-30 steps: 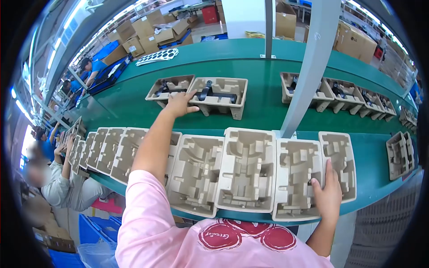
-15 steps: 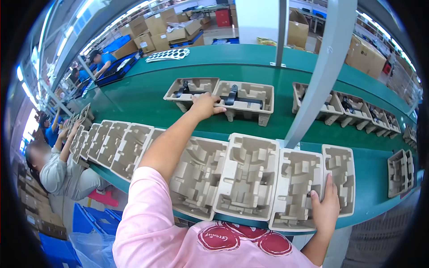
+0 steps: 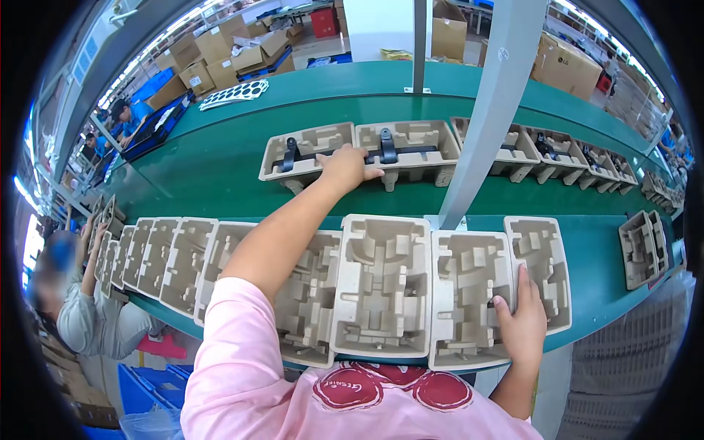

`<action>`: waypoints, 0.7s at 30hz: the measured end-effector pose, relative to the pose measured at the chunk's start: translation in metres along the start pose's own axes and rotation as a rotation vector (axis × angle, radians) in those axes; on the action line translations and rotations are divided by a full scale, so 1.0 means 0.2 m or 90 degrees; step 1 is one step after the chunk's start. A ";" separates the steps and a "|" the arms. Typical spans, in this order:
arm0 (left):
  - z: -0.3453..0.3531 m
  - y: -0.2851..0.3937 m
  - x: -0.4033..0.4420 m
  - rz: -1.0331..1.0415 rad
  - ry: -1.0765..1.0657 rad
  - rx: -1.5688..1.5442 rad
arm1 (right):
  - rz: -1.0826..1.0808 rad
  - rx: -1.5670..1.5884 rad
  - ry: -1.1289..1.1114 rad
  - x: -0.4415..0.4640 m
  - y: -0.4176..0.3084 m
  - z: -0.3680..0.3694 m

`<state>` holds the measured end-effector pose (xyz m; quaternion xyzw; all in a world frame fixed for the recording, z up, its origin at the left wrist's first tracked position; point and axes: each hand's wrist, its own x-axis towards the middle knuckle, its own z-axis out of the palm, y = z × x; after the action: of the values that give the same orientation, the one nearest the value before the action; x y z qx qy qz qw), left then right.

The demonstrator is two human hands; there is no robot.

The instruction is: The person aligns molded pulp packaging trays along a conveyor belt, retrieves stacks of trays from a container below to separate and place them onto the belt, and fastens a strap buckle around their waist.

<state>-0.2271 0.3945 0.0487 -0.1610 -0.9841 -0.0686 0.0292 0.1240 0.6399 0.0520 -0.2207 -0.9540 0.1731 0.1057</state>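
My left hand (image 3: 343,170) reaches across the green belt and grips the adjoining walls where a left moulded-pulp tray (image 3: 273,173) meets a right pulp tray (image 3: 447,155). Each of these trays holds a black bracket-like part; one black part (image 3: 387,147) stands up near my fingers. Close to my body, my right hand (image 3: 525,319) grips the rims between a near pulp tray (image 3: 469,345) and the end pulp tray (image 3: 550,249). The thumb lies over the near tray, the fingers over the end one. No loose parts show in these two trays.
A grey post (image 3: 488,110) rises between the near trays and the belt. More pulp trays (image 3: 385,286) line the near edge leftward, towards a seated person (image 3: 95,315). Filled trays (image 3: 579,165) continue right along the belt. Stacked trays (image 3: 638,249) stand at far right.
My left hand and the two belt trays have moved right, closing the gap to the row beyond the post. My right hand keeps its place on the near trays. The view has shifted slightly.
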 end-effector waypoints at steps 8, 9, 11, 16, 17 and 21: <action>-0.02 0.05 0.03 -0.018 -0.014 -0.053 | 0.008 0.005 -0.011 0.00 -0.02 -0.01; -0.02 0.03 0.00 0.018 -0.001 -0.075 | 0.010 0.004 -0.013 0.00 -0.01 -0.01; -0.04 -0.01 -0.04 0.094 0.026 -0.115 | 0.016 0.003 -0.014 0.00 -0.01 -0.01; -0.16 -0.28 -0.01 0.024 0.165 -0.009 | 0.023 -0.001 -0.016 0.00 -0.01 -0.01; -0.18 -0.37 0.01 -0.019 0.129 0.010 | 0.024 -0.002 -0.013 0.00 -0.01 -0.01; -0.05 -0.59 0.04 -0.036 0.095 0.019 | 0.026 0.003 -0.015 0.00 -0.02 -0.01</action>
<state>-0.2723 0.2843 0.0451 -0.1270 -0.9843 -0.0663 0.1034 0.1227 0.6376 0.0550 -0.2382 -0.9499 0.1802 0.0917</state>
